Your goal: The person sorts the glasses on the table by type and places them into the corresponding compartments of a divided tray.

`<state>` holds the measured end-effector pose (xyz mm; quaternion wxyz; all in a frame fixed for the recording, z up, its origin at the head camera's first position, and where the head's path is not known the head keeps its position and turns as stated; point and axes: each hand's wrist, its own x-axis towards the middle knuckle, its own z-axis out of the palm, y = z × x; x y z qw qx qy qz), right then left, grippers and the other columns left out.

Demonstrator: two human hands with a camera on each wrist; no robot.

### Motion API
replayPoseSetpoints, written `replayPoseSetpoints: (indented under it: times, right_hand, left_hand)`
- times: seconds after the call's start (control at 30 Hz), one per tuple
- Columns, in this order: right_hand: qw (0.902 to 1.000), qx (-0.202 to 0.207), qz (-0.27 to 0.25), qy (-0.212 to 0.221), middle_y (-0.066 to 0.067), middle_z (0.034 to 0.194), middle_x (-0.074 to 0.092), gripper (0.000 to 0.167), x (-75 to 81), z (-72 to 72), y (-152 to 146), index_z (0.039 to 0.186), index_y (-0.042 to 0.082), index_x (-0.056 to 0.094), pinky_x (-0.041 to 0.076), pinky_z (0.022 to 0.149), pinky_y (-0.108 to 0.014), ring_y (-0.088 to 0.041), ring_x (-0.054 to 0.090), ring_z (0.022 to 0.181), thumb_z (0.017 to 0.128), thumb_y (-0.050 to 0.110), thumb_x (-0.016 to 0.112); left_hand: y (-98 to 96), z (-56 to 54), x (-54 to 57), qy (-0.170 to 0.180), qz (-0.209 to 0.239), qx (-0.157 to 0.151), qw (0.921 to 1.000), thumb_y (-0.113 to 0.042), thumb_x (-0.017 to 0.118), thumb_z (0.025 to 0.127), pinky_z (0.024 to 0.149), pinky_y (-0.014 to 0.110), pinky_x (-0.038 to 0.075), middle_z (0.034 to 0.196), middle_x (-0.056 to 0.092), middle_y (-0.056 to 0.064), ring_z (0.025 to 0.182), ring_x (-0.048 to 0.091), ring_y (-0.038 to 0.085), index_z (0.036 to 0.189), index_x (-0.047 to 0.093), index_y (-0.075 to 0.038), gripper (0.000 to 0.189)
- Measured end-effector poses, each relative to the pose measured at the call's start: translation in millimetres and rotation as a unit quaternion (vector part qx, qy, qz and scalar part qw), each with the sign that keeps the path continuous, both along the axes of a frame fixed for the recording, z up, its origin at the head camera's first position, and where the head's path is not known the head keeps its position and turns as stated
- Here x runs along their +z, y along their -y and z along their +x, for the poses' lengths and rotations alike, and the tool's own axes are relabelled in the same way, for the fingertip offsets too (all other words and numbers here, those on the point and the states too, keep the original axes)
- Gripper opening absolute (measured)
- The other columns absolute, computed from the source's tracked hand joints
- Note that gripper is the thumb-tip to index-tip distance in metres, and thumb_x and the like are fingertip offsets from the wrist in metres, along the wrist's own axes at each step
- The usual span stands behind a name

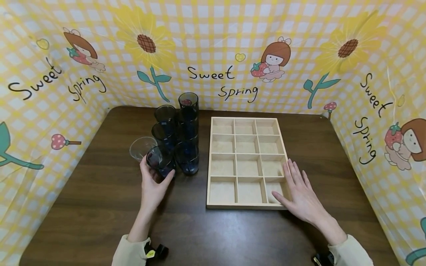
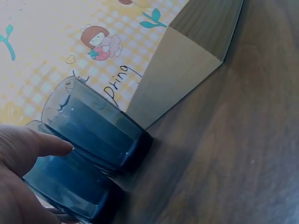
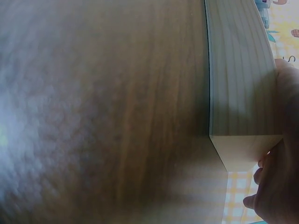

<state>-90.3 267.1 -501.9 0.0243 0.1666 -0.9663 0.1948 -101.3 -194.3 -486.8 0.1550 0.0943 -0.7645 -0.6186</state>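
In the head view my left hand (image 1: 153,188) grips a dark blue drinking glass (image 1: 161,160), thumb on its right side and fingers round its left. The left wrist view shows the held glass (image 2: 77,184) upright beside another blue glass (image 2: 100,126). Several more blue glasses (image 1: 188,157) stand in two rows behind and to the right of it. A clear glass (image 1: 141,146) sits just left of the held one. My right hand (image 1: 304,199) rests on the front right edge of a wooden compartment tray (image 1: 246,207), its fingers straight and the thumb over a corner compartment.
The tray, divided into a grid, stands right of the glasses on a dark brown table (image 1: 83,192). A yellow checked cloth (image 1: 213,44) with printed flowers and figures hangs behind the table and along both sides.
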Motion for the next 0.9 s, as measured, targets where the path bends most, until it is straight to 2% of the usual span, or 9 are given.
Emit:
replayPoseSetpoints:
  times: [0.17, 0.33, 0.67, 0.9]
  right_hand:
    - [1.0, -0.001, -0.004, 0.002, -0.027, 0.184, 0.012, 0.105, 1.0, 1.0, -1, 0.176, 0.002, 0.014, 0.008, 0.14, -0.061, -0.046, 0.014, 0.171, 0.104, 0.053, 0.07]
    - [1.0, -0.001, -0.004, 0.005, -0.027, 0.184, 0.011, 0.104, 0.5, 1.2, -1, 0.176, 0.002, 0.013, 0.006, 0.141, -0.06, -0.046, 0.014, 0.171, 0.104, 0.053, 0.069]
    - [1.0, -0.001, 0.0, 0.001, -0.026, 0.183, 0.013, 0.105, 1.5, 0.4, 0, 0.175, 0.001, 0.014, 0.013, 0.138, -0.065, -0.045, 0.015, 0.171, 0.103, 0.053, 0.07]
    - [1.0, -0.002, -0.001, 0.008, -0.025, 0.184, 0.012, 0.105, -0.1, -0.4, 0, 0.176, 0.001, 0.013, 0.014, 0.137, -0.066, -0.045, 0.014, 0.172, 0.104, 0.053, 0.07]
  left_hand:
    - [-4.0, -6.6, -5.0, 0.001, 0.006, -0.001, 1.0, 0.002, 0.081, 0.095, 0.103, 0.002, 0.041, 0.167, 0.041, 0.021, 0.149, 0.05, 0.035, 0.172, 0.018, -0.016, 0.101]
    - [-5.8, -9.7, -7.8, -0.002, 0.002, 0.013, 0.9999, -0.002, 0.083, 0.094, 0.104, 0.005, 0.04, 0.173, 0.037, 0.015, 0.155, 0.045, 0.033, 0.172, 0.02, -0.018, 0.101]
    - [-1.6, -8.8, -6.5, -0.016, -0.001, 0.026, 0.9995, 0.002, 0.088, 0.089, 0.1, 0.001, 0.044, 0.165, 0.051, 0.017, 0.145, 0.055, 0.033, 0.169, 0.031, -0.012, 0.099]
    - [9.1, -2.8, 4.7, 0.017, -0.009, 0.004, 0.9998, 0.003, 0.089, 0.088, 0.099, 0.001, 0.044, 0.161, 0.056, 0.018, 0.138, 0.058, 0.024, 0.169, 0.037, -0.016, 0.098]
